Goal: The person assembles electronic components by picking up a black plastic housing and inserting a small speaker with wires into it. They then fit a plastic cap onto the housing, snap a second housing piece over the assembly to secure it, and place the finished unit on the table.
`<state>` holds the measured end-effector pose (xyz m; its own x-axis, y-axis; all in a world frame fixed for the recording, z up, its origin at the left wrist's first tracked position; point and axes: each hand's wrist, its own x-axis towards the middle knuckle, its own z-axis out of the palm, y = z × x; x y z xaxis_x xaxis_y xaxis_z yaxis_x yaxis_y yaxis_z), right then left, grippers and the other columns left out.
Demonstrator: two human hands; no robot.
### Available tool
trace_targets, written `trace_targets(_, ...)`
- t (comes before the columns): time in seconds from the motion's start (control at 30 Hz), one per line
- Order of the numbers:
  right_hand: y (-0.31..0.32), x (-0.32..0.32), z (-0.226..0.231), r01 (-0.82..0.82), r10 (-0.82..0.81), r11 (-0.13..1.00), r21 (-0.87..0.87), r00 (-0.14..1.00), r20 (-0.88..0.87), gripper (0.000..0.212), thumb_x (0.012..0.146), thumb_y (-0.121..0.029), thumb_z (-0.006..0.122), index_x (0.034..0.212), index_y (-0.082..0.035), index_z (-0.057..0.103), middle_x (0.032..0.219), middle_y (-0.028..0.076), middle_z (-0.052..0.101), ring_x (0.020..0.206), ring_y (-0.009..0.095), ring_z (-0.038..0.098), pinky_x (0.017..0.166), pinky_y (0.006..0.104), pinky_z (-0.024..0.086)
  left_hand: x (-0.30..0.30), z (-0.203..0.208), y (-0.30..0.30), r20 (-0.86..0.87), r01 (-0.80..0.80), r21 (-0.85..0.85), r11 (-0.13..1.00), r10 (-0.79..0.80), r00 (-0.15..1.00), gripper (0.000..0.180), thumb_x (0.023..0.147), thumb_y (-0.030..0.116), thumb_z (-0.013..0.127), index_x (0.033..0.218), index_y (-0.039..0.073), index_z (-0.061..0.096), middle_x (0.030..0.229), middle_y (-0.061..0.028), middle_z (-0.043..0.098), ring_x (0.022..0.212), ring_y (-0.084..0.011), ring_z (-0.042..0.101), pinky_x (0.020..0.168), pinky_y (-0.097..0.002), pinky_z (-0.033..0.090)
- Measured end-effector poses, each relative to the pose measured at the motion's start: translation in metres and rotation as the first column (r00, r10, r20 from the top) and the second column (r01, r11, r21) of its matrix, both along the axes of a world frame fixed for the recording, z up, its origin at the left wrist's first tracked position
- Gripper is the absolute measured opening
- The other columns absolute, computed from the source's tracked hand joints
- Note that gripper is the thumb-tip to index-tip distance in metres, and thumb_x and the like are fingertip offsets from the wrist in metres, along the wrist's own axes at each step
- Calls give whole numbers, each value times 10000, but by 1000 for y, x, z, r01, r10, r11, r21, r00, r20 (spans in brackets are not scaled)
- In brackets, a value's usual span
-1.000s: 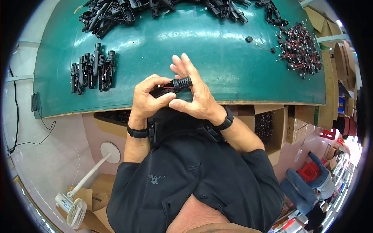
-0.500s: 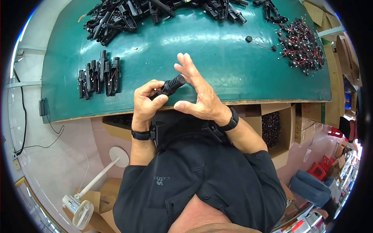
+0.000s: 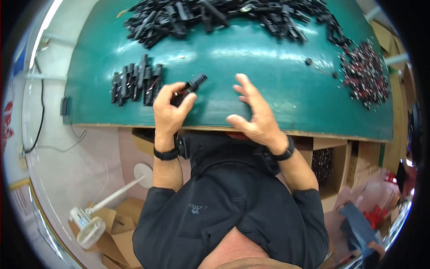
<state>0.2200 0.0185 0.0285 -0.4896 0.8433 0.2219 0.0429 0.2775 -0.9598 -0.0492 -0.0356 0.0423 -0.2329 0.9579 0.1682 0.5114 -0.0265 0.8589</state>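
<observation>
Between the thumb and fingers of my left hand (image 3: 169, 107) is a black plastic housing with a ribbed end (image 3: 195, 82), tilted up to the right above the table's near edge. Part of it is hidden behind the fingers. My right hand (image 3: 256, 114) is apart from it to the right, fingers stretched and holding nothing. Left of my left hand, several similar black housings (image 3: 136, 80) lie side by side on the green table (image 3: 215, 103). Another large heap of black housings (image 3: 165, 22) covers the far side.
At the right lies a pile of small round black parts with red wires (image 3: 365, 76); two loose ones (image 3: 308, 62) lie nearer the middle. Below the table's edge stands a cardboard box (image 3: 338, 179) of small dark parts. A white fan (image 3: 92, 231) stands at the lower left.
My right hand has moved away to the right from the ribbed end of the housing. The left hand still holds the housing. The whole view has shifted somewhat.
</observation>
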Motion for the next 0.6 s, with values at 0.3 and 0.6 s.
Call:
trace_targets(0.3,101,107,5,159,-431,813,559,812,395,625,896,-248,797,1448,-32,602,1489,215,586,1358,368,569,1134,429,455,-49,-14,22,-647,-187,223,957,289,706,437,850,160,807,1258,46,698,1234,-172,679,1206,-353,605,1082,-453,435)
trace_targets(0.6,201,133,7,322,-686,713,623,506,523,543,897,-334,773,1331,-24,669,1367,177,657,1248,372,612,1080,458,486,16,5,24,-569,-168,335,927,341,749,438,860,161,816,1268,55,695,1306,-155,649,1237,-354,585,1079,-467,430)
